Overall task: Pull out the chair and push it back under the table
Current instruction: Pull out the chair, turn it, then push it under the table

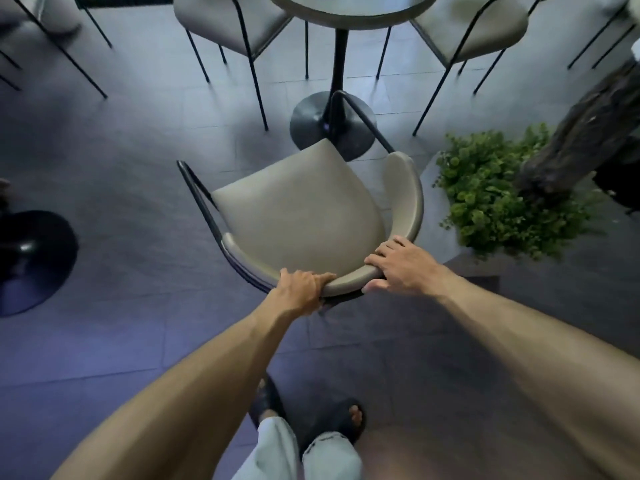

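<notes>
A beige padded chair (298, 216) with a thin black metal frame stands on the dark tiled floor, out from under the round table (349, 12) at the top of the view. Its curved backrest faces me. My left hand (301, 289) grips the backrest's near rim from the left. My right hand (401, 268) lies over the rim further right, thumb under it and fingers on top. The table's black pedestal base (311, 123) sits just beyond the chair's seat. The chair's legs are mostly hidden below the seat.
Two more beige chairs (228, 26) (478, 29) are tucked at the table's far sides. A green plant (491, 188) with a dark trunk stands close to the chair's right. Another pedestal base (31, 258) lies at the left. My feet in sandals (339, 420) are below.
</notes>
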